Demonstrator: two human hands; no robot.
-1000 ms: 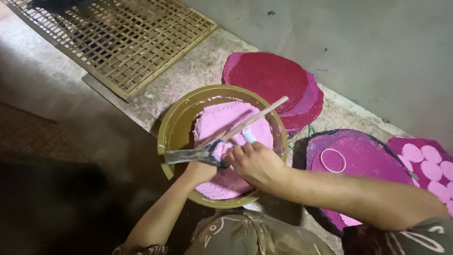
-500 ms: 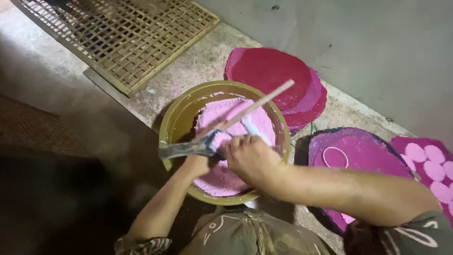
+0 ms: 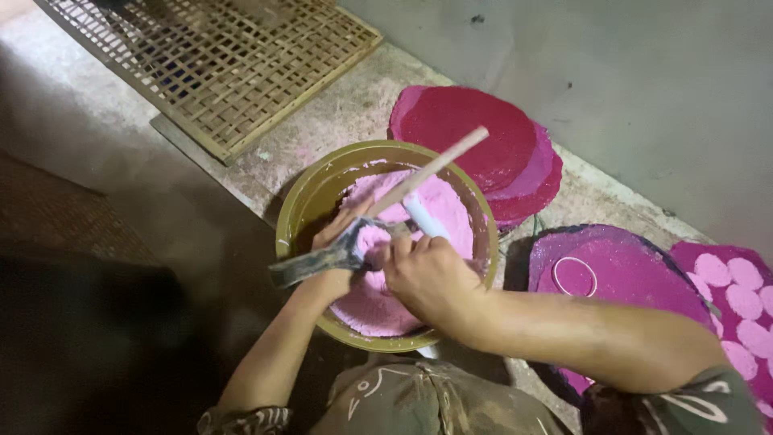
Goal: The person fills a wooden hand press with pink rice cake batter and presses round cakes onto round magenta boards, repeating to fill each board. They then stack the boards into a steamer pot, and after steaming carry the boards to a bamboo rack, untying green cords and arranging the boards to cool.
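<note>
Here, two hands work over an olive-green bowl (image 3: 299,211) of pale pink paste (image 3: 378,298).

Furthest left, a woven bamboo lattice tray (image 3: 217,64) lies flat on the concrete floor (image 3: 105,153). The left hand (image 3: 332,256) is closed around a dark flat scraper (image 3: 318,259), its blade end smeared pink and held just above the paste. Just beside it, the right hand (image 3: 431,278) is closed on a pale blue tube (image 3: 424,219), with a slim wooden stick (image 3: 439,165) slanting up over the bowl's far rim. Behind the bowl sits a stack of dark red round discs (image 3: 475,137). At right, a purple-pink disc (image 3: 628,270) carries a thin ring (image 3: 573,275), and another, near the edge, bears pale pink circles (image 3: 737,282).
</note>
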